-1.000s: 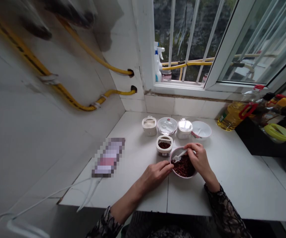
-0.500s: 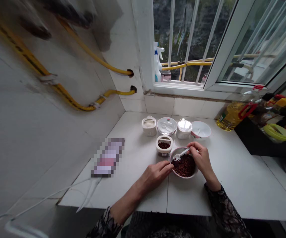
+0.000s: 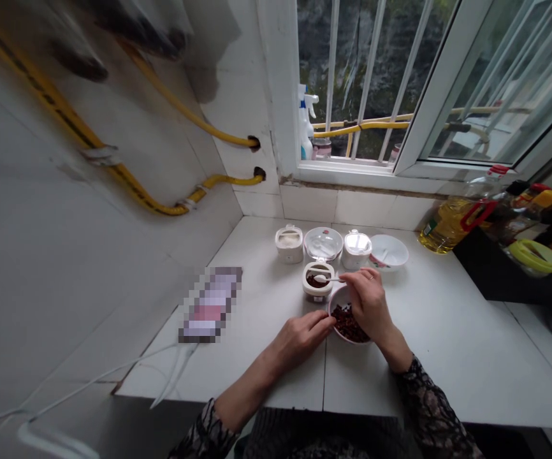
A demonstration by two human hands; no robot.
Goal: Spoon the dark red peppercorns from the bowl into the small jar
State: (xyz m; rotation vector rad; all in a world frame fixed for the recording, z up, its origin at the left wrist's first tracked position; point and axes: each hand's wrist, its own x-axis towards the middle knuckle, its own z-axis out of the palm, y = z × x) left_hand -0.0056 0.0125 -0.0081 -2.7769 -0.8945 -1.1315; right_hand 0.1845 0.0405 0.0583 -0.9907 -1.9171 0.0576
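Note:
A small white spoon (image 3: 326, 278) is pinched by its handle in my right hand (image 3: 369, 305). Its bowl is over the opening of a white-rimmed seasoning jar (image 3: 317, 290) that contains dark red bits. Just in front of the jar is a bowl (image 3: 336, 295) of dark red dried pieces (image 3: 349, 324), partly covered by my right hand. My left hand (image 3: 302, 333) grips the bowl's left rim, fingers together. Whether the spoon carries anything is too small to tell.
Behind the jar stand another seasoning jar (image 3: 289, 245), a clear-covered bowl (image 3: 323, 243), a lidded jar (image 3: 356, 249) and a white bowl (image 3: 389, 251). An oil bottle (image 3: 448, 220) and a black condiment box (image 3: 481, 271) are at right. A blurred-out phone-like object (image 3: 211, 305) lies left.
My right hand has moved the spoon left and away from me, from above the bowl to the jar's opening. My left hand stays at the bowl's rim.

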